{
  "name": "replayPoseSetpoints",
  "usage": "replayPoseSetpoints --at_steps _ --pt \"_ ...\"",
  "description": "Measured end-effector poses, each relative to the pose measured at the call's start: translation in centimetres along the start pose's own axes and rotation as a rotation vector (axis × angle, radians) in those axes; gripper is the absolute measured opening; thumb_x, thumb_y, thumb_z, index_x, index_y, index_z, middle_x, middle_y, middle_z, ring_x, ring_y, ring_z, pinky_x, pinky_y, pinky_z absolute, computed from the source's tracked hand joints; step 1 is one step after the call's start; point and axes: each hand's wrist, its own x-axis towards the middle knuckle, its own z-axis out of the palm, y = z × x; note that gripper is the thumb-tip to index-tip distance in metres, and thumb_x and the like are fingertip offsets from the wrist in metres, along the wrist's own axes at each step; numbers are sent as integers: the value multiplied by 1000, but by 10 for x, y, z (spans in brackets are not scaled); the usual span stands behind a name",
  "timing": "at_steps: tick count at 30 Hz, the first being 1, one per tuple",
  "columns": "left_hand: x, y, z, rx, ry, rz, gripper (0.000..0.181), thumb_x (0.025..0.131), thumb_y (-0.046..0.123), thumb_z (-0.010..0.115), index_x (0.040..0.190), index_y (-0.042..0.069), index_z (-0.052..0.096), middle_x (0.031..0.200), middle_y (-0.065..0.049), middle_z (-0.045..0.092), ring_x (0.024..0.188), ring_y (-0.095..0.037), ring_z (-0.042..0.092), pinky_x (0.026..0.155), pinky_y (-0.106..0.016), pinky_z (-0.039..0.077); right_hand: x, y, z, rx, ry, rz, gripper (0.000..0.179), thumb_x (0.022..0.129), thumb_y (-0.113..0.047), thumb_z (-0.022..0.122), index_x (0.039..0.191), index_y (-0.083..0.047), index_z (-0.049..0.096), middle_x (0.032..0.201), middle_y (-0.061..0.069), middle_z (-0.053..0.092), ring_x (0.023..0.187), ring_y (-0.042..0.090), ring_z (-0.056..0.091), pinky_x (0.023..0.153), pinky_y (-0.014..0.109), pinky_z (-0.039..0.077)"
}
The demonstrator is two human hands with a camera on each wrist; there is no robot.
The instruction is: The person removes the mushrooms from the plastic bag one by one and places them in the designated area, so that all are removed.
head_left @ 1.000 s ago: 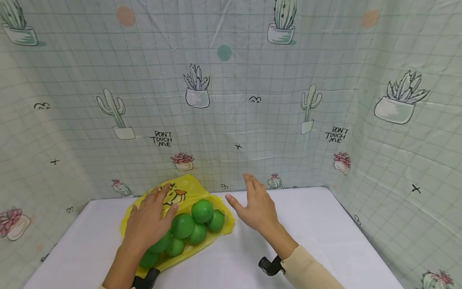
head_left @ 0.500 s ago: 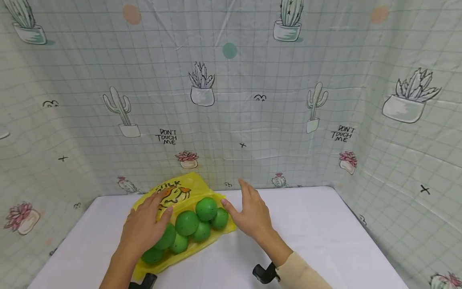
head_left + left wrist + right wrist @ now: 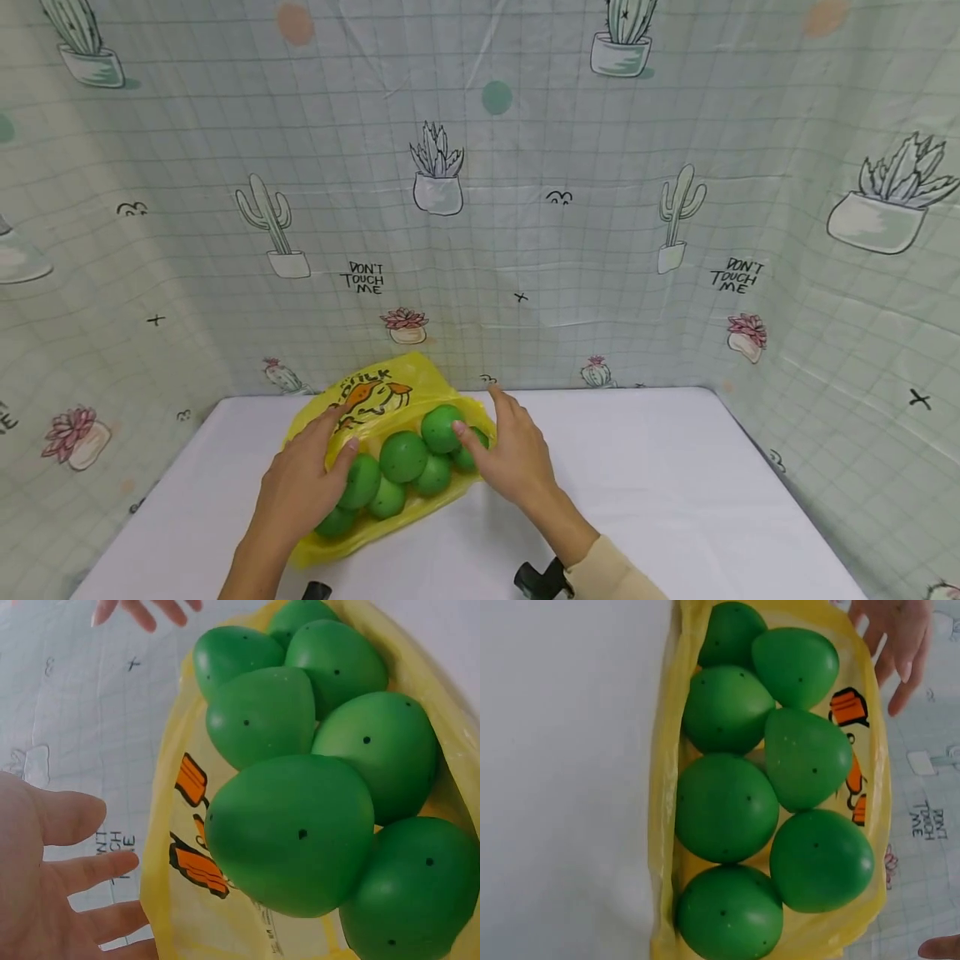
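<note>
Several smooth green balls, some slightly pointed and marked with small black dots (image 3: 403, 457), lie in a yellow plastic bag (image 3: 416, 367) on the table. The bag's printed side stands up behind them, and its near edge is low. My left hand (image 3: 300, 483) hovers at the bag's left end, fingers spread and holding nothing; in the left wrist view its fingertips come right to the yellow edge. At the other end, my right hand (image 3: 517, 454) has its fingers extended, with the thumb overlapping the rightmost balls in the head view. That hand partly hides one ball.
The white table (image 3: 660, 500) extends to both sides of the bag. Behind it hangs a pale gridded cloth (image 3: 495, 242) printed with cacti, which also covers both sides. A black wrist mount (image 3: 542, 579) sits below the right sleeve (image 3: 611, 571).
My right hand has moved left, from apart from the bag to its right end over the balls. The left hand stays over the left end. The head view has shifted slightly.
</note>
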Motion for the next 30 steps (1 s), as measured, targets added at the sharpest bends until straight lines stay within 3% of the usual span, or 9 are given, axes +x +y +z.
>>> replayPoseSetpoints --at_steps 7,13,20,30 --pt "-4 -2 -2 -11 29 -28 56 108 29 57 159 9 45 159 -22 48 145 -50 42 117 -77 26 -4 -3 5 29 -2 -10 82 99 -60 61 156 -3 45 156 19 51 139 43 52 108 65 48" --pt "-11 -6 -3 -27 18 -66 56 108 30 56 159 9 44 159 -22 47 142 -51 45 110 -75 39 -8 -5 11 61 -30 -1 80 100 -59 60 154 -2 47 155 19 52 139 43 51 111 65 46" --pt "-16 -11 -3 -16 31 -93 56 107 29 57 158 8 45 159 -23 47 143 -51 44 109 -74 41 -10 -7 17 103 -29 -9 81 100 -60 61 153 0 48 153 19 52 139 42 51 112 64 45" --pt "-33 -23 -4 -75 57 -54 48 110 29 56 152 6 52 158 -23 47 145 -50 43 113 -73 37 -13 -8 24 132 -6 -33 77 98 -53 67 150 1 51 152 20 53 138 42 53 111 63 47"
